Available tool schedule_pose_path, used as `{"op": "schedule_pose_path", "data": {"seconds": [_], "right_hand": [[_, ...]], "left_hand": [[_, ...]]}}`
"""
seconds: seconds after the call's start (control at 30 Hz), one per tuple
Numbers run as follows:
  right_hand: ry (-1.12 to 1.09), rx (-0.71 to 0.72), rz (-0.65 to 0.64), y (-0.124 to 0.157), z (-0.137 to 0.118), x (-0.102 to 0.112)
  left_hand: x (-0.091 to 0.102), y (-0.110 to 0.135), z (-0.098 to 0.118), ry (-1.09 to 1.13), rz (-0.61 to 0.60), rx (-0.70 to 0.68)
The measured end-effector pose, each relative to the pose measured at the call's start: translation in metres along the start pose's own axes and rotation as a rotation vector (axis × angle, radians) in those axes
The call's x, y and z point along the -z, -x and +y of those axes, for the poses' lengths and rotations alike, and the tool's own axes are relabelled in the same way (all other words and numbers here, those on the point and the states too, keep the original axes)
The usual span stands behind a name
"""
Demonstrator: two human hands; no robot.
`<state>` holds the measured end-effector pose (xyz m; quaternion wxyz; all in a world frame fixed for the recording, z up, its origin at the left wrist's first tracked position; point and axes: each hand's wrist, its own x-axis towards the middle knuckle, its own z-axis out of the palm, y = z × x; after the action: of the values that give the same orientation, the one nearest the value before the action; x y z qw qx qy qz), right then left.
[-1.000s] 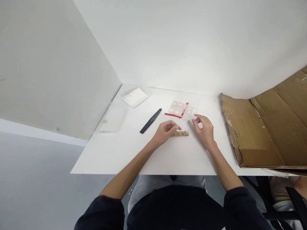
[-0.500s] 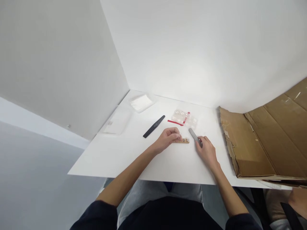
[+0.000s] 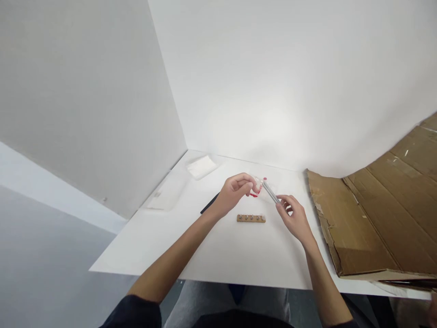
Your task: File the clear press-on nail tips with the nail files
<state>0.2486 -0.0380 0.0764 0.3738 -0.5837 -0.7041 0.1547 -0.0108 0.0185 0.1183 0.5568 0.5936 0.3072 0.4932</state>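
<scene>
Left bare hand [image 3: 235, 192]: hovering over the flat white tabletop [image 3: 221, 259], curled, with thumb and forefinger drawn close as in a pinch; cannot tell of anything caught between the tips.
Right bare hand [image 3: 292, 215]: pinching a slim silver-grey stick-shaped tool [image 3: 272, 193] near its lower end, between thumb and fingers.
Slim tool: slanting up and leftward from the right fingers, with its far tip just beside the left fingertips; cannot tell touching from apart.
Narrow light-brown wood-coloured bar [image 3: 251, 219]: lying on the tabletop, nearer to the body than both hands and between them, touched by neither; topped with a row of small silver pegs [image 3: 252, 217] and, at the right end, a small clear piece [image 3: 263, 217].
Clear plastic packet with red markings [image 3: 265, 179]: lying beyond the left fingertips, partly hidden.
Flat black strip [image 3: 208, 204]: on the tabletop, partly covered from view by the left wrist.
White flat pad in a clear sleeve [image 3: 200, 167]: near the far left corner.
Faint clear plastic pouch [image 3: 164, 198]: near the left edge.
Large brown folded cardboard [image 3: 362, 223]: across the right side, torn along its left edge.
Plain white wall panel [image 3: 246, 91]: upright behind the tabletop.
</scene>
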Motion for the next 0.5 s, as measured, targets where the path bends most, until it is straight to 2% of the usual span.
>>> {"op": "schedule_pose_path", "data": {"seconds": [0.17, 0.3, 0.4, 0.5], "right_hand": [[0.144, -0.073, -0.059, 0.040, 0.044, -0.005], [0.198, -0.090, -0.047, 0.050, 0.059, -0.008], [0.176, -0.048, -0.016, 0.043, 0.041, -0.010], [0.011, 0.075, 0.003, 0.033, -0.001, -0.010]], "left_hand": [[0.021, 0.035, -0.017, -0.033, 0.079, 0.129], [0.018, 0.056, -0.017, -0.002, 0.101, 0.123], [0.008, 0.061, -0.006, 0.003, 0.110, 0.107], [-0.002, 0.063, 0.006, -0.015, 0.099, 0.083]]}}
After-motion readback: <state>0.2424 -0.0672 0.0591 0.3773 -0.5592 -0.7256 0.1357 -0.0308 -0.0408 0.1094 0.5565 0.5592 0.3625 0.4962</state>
